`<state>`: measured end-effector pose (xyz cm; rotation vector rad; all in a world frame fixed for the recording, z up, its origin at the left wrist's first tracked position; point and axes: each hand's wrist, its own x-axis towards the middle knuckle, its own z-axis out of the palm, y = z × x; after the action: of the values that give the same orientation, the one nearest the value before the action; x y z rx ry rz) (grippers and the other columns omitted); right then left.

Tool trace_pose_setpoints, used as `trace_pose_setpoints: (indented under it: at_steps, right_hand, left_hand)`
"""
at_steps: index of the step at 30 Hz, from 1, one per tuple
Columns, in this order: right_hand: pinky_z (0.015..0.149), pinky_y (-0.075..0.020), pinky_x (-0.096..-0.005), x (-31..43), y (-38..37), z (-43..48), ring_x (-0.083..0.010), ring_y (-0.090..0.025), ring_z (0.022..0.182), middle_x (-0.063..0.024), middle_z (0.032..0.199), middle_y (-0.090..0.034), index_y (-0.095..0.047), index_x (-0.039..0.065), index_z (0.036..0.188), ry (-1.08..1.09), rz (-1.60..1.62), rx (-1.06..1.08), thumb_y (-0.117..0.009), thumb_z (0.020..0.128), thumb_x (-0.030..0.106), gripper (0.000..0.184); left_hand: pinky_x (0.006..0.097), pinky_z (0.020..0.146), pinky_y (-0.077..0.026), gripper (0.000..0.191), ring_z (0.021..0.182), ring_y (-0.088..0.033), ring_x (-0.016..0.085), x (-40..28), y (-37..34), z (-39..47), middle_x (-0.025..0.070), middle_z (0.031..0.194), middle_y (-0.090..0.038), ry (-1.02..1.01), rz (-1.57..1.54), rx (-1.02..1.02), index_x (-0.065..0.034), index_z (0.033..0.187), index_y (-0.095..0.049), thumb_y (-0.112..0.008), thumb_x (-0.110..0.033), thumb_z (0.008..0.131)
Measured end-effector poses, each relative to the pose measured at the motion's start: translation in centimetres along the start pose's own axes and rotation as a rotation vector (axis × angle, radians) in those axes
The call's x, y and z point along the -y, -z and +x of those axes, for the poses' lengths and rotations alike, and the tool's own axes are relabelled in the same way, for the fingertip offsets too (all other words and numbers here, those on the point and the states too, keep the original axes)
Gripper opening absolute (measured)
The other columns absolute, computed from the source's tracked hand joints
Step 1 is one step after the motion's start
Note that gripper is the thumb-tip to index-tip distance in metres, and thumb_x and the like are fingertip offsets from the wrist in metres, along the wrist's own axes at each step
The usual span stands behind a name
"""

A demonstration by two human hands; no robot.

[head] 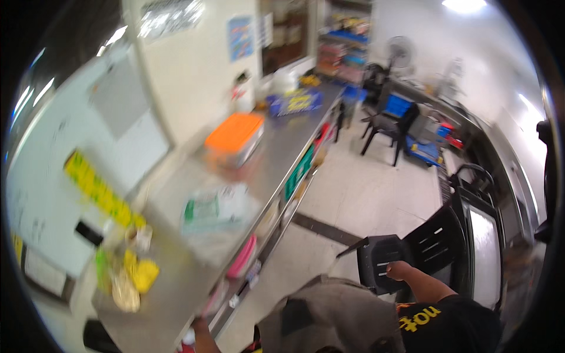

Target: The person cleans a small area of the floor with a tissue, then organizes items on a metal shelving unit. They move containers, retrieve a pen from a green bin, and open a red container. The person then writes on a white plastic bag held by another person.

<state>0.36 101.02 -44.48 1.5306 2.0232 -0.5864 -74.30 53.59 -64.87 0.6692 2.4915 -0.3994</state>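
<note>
My left hand is low in the picture, at the front edge of a long stainless steel table. Its fingers are blurred, and whether they touch the edge cannot be made out. On the right, my right hand appears in front of the seat of a black plastic chair. The fingers look curled in, with nothing visible in them. Nearest on the tabletop lie yellow items beside a pale wrapped bundle. Farther along is a white and green plastic package.
A clear bin with an orange lid and a purple box stand farther down the table. Pink and teal items fill its lower shelf. Another dark chair and a blue platform trolley stand on the tiled floor.
</note>
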Motion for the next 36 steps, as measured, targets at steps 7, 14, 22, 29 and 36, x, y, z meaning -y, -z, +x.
trace_pose_setpoints:
  at_steps: [7,14,22,29,36]
  right_hand:
    - [0.098,-0.0544,-0.044,0.4,0.5,-1.1,-0.036,-0.07,0.112,-0.0173,0.112,-0.075,-0.074,0.01,0.112,0.051,0.027,-0.032,-0.07,0.087,0.029,0.032]
    - [0.094,-0.0559,-0.0433,0.5,1.3,-0.7,-0.0359,-0.071,0.108,-0.0173,0.111,-0.075,-0.072,0.008,0.112,0.065,0.037,-0.045,-0.073,0.088,0.027,0.031]
    - [0.093,-0.056,-0.0432,1.7,1.4,-1.5,-0.0358,-0.071,0.108,-0.0178,0.11,-0.075,-0.071,0.006,0.112,0.101,-0.008,-0.024,-0.072,0.089,0.026,0.031]
    - [0.094,-0.056,-0.043,0.3,2.1,-0.8,-0.0351,-0.071,0.109,-0.0181,0.111,-0.075,-0.072,0.005,0.113,0.084,0.034,-0.06,-0.074,0.087,0.026,0.033]
    - [0.094,-0.0558,-0.0428,0.7,2.1,-0.8,-0.0353,-0.071,0.108,-0.0188,0.109,-0.075,-0.071,0.005,0.113,0.117,0.055,-0.069,-0.073,0.088,0.027,0.033]
  left_hand:
    - [0.0584,0.093,-0.05,0.044,0.098,-0.068,0.036,2.0,-5.8,0.0,0.016,0.109,-0.071,0.032,0.009,-0.401,-0.0143,0.125,-0.067,-0.072,-0.04,0.089]
    - [0.053,0.104,-0.046,0.057,0.112,-0.066,0.031,0.5,-2.1,-1.2,0.0134,0.12,-0.07,0.119,-0.002,-0.247,-0.0126,0.133,-0.063,-0.077,-0.04,0.086]
    - [0.0536,0.101,-0.05,0.046,0.123,-0.062,0.032,-1.4,-5.1,-0.3,0.0074,0.135,-0.067,0.272,-0.746,-0.572,-0.0126,0.134,-0.062,-0.061,-0.04,0.097]
    - [0.0523,0.106,-0.046,0.046,0.122,-0.062,0.036,-2.0,-4.6,-0.7,0.014,0.135,-0.066,0.203,-1.135,-0.657,-0.007,0.132,-0.061,-0.062,-0.036,0.096]
    - [0.0472,0.102,-0.049,0.036,0.116,-0.066,0.037,-1.3,-2.8,-2.8,0.0177,0.119,-0.073,0.078,-0.431,-0.718,-0.0039,0.115,-0.072,-0.057,-0.031,0.096]
